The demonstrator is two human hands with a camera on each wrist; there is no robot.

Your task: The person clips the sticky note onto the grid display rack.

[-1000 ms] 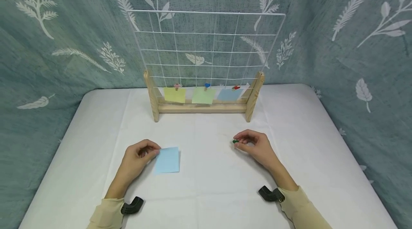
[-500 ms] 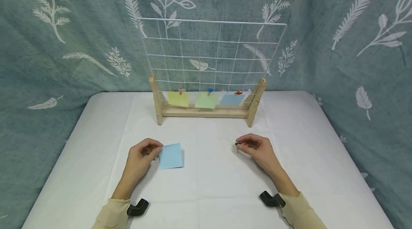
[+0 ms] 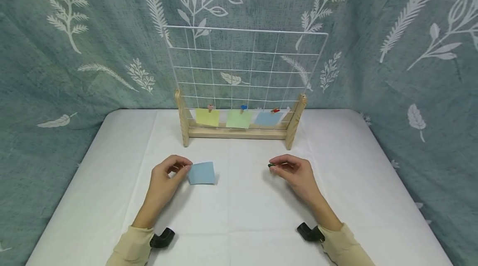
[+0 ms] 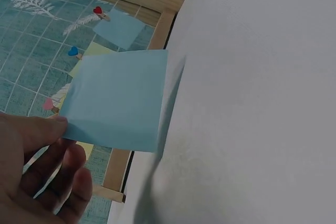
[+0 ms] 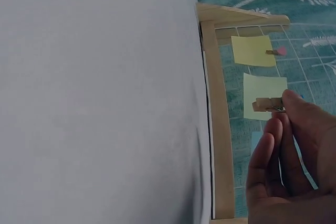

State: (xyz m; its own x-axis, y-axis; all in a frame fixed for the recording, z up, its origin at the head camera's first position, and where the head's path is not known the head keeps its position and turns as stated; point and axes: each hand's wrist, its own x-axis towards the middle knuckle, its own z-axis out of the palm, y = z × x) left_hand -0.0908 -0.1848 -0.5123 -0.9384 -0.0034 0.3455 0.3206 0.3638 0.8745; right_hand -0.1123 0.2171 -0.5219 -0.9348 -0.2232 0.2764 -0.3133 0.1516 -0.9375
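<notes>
My left hand [image 3: 166, 181] pinches a square blue sticky note [image 3: 202, 173] by its corner, thumb on the face nearest me. In the left wrist view the note [image 4: 118, 100] is held up flat and overlaps the rack behind. On the other side, my right hand [image 3: 296, 174] pinches a small wooden clothespin [image 5: 266, 104] between thumb and fingertips, its wooden jaws pointing away from the hand. A bit of green on the clothespin [image 3: 271, 165] shows at the fingertips in the head view. Both hands are in front of the rack, apart from it.
A white wire grid [image 3: 242, 30] stands in a wooden base [image 3: 237, 133] at the table's back. Yellow [image 3: 207, 117], green [image 3: 239, 119] and blue notes [image 3: 268, 118] hang low on it from decorated clothespins. Behind is leaf-patterned cloth [image 3: 123, 33]; a white cloth [image 3: 239, 216] covers the table.
The left hand has lifted the blue note slightly toward the rack and tilted it. The right hand still holds the clothespin in nearly the same place. The head view has shifted a little.
</notes>
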